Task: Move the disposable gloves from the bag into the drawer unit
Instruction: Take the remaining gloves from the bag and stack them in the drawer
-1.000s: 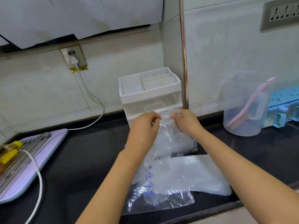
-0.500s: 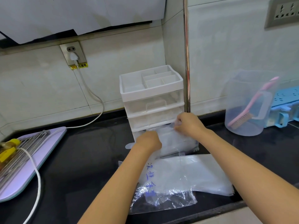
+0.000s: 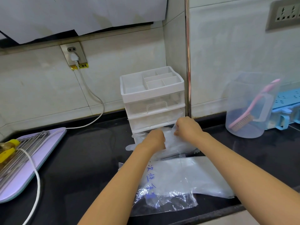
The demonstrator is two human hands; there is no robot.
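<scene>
Lilac board [image 3: 48, 153] lies well off to the left of the left hand [image 3: 153, 141], clear of the work. That hand has dropped from drawer-handle height a second ago to the foot of the drawer unit [image 3: 152, 98], which stands just beyond both hands. It now bears down on the clear gloves [image 3: 177, 143]; its fingers are hidden behind its back, so I cannot tell whether they grip or only press. The gloves, spread in the air between the hands before, now sit bunched between them at the lowest drawer, with a few film fingers poking out to the left. The right hand [image 3: 188, 129], close beside the left, pinches their far edge with curled fingers. This handful looks nearly stowed. Nearer the person, under both forearms, the bag [image 3: 155, 203] lies with a flat pale stack, probably more gloves to move.
</scene>
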